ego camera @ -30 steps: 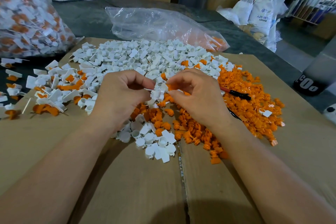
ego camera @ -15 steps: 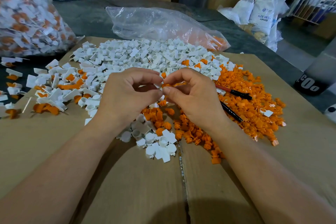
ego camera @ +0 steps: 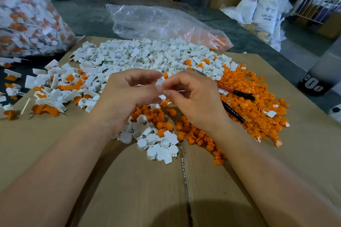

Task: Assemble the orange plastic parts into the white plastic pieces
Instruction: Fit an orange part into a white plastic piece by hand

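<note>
My left hand [ego camera: 127,96] pinches a small white plastic piece [ego camera: 160,81] between thumb and fingers. My right hand [ego camera: 195,97] meets it fingertip to fingertip and pinches an orange part [ego camera: 166,88] against the white piece; most of that part is hidden by the fingers. Both hands hover above the cardboard sheet [ego camera: 129,180]. A heap of loose white pieces [ego camera: 147,55] lies behind the hands. To the right spreads a heap of orange parts [ego camera: 254,101]. Finished white-and-orange pieces [ego camera: 55,90] lie at the left.
Two black-handled tools [ego camera: 238,94] lie on the orange heap by my right wrist. A clear plastic bag [ego camera: 156,22] lies at the back, and a full bag of assembled pieces [ego camera: 27,14] stands at far left. Boxes and white sacks [ego camera: 265,9] stand beyond the table.
Both hands have lifted slightly off the pile and come together. The white piece and the orange part are now pressed against each other between the fingertips.
</note>
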